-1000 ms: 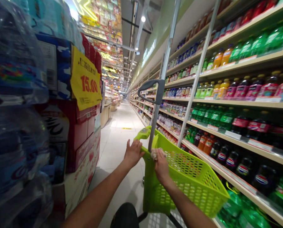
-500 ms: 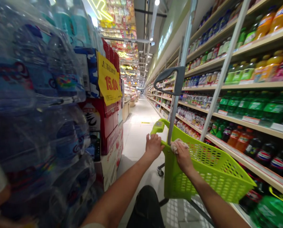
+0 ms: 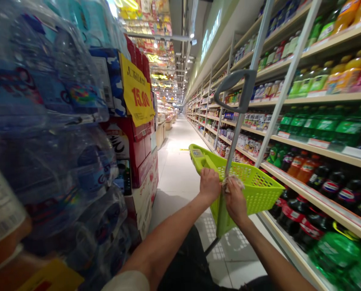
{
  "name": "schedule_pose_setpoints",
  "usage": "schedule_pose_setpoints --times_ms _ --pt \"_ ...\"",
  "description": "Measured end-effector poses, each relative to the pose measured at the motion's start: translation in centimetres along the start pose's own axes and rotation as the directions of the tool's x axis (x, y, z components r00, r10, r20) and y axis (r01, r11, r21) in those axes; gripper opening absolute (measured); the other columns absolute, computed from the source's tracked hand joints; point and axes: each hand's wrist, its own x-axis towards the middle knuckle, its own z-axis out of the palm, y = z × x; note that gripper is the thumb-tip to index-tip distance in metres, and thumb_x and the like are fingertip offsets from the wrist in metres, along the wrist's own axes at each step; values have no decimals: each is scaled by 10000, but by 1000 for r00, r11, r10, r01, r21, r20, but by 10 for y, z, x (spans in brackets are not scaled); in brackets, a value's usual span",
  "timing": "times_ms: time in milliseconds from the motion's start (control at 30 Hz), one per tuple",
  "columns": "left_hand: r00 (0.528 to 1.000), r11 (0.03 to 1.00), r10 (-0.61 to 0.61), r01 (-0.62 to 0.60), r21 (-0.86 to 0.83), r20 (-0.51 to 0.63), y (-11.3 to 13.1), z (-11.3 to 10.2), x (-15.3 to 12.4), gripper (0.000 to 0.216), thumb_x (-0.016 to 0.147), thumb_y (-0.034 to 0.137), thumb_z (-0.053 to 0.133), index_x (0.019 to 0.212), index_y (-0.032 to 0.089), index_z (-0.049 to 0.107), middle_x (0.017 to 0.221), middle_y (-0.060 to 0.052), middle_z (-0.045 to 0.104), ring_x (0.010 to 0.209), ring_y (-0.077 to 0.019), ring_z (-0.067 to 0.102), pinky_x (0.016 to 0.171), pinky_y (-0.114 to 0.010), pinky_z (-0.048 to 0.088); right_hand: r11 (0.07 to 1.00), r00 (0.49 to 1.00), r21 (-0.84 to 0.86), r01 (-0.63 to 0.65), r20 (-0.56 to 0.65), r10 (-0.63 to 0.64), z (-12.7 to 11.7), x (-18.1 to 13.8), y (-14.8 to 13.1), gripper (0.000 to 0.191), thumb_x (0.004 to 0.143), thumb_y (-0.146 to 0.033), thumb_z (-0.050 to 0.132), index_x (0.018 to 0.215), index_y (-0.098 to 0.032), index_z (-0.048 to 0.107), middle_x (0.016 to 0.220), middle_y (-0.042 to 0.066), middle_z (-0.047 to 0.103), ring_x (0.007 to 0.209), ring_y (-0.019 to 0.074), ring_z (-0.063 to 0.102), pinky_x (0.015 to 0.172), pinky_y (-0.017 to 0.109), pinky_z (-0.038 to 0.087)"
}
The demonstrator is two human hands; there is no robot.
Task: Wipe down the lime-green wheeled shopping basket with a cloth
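Note:
A lime-green shopping basket cart (image 3: pixel 256 194) stands in front of me, with a grey metal pole (image 3: pixel 236 141) rising from its near side and a dark grey loop handle (image 3: pixel 244 91) on that pole. My left hand (image 3: pixel 210 186) is closed round the green rim near the pole. My right hand (image 3: pixel 235 198) pinches a crumpled pale cloth (image 3: pixel 236 182) and presses it against the rim at the pole's base. The fingertips of the right hand are partly hidden by the cloth.
Plastic-wrapped water bottles (image 3: pixel 53 161) and red cartons (image 3: pixel 139 149) are stacked close on the left, with a yellow price sign (image 3: pixel 136 91). Drink shelves (image 3: pixel 320 141) line the right. A tiled aisle (image 3: pixel 177 137) runs ahead between them.
The basket cart has turned, its far end swinging away from me and the pole shifting right. Both hands have moved slightly right with it, left hand still on the rim, right hand still on the cloth.

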Motion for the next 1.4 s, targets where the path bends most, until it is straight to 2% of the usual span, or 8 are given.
schedule_pose_setpoints --times_ms 200,300,433,767,867,967,1200,1400 --pt "987 935 101 -51 -351 124 -25 -12 16 477 731 257 518 1191 151 445 1056 -65 594 1019 -206 490 960 -410 335 997 1000 74 -11 5 11 -25 8 1 335 799 -225 373 1071 -184 564 1129 92 571 1120 232 478 955 445 383" --pt "984 905 -55 120 -408 169 -36 -9 25 257 817 317 413 968 198 585 1146 -43 569 1168 -218 398 1028 -518 216 993 1000 116 -24 -14 26 -33 14 -4 323 790 -233 376 1033 -180 582 1094 89 590 1098 223 496 952 438 388" --pt "981 888 -93 158 -432 169 -23 1 19 251 843 343 381 836 227 604 1165 -6 559 1236 -222 318 1030 -613 101 979 997 196 -51 -48 62 -37 27 -7 304 776 -235 380 985 -171 590 1070 88 603 1087 203 512 961 423 382" --pt "935 952 89 22 -305 344 16 -19 8 328 839 377 356 1112 256 493 1350 -27 399 1313 -254 193 997 -657 115 857 870 160 -491 141 472 -73 52 18 283 690 -294 401 809 -195 638 991 49 656 995 208 572 923 377 401" --pt "933 968 114 -28 -248 341 4 -28 15 384 843 304 332 1213 252 419 1311 -36 455 1271 -221 304 1032 -575 175 883 887 119 -454 151 435 -82 47 15 293 692 -274 385 813 -201 642 994 36 655 985 205 574 899 364 414" --pt "976 993 -29 53 -107 216 -15 -28 22 432 858 329 304 1271 220 368 1383 -63 361 1303 -227 244 1061 -524 141 886 891 117 -449 135 433 -84 43 13 307 707 -274 379 840 -187 642 979 43 659 957 207 583 869 355 432" --pt "954 978 -71 124 -167 292 -27 -15 25 424 861 353 312 1241 194 410 1397 -86 336 1309 -250 225 1027 -583 150 936 932 12 -352 92 349 -60 68 -20 286 743 -169 368 847 -154 634 988 89 648 1003 205 553 907 342 403" --pt "977 963 31 28 -269 212 -20 -20 15 370 841 191 315 1164 229 491 1320 -43 457 1248 -188 357 1032 -511 222 995 941 -69 -77 326 95 -43 78 -59 303 735 -107 400 949 -178 602 1044 75 621 1017 199 529 890 338 409"
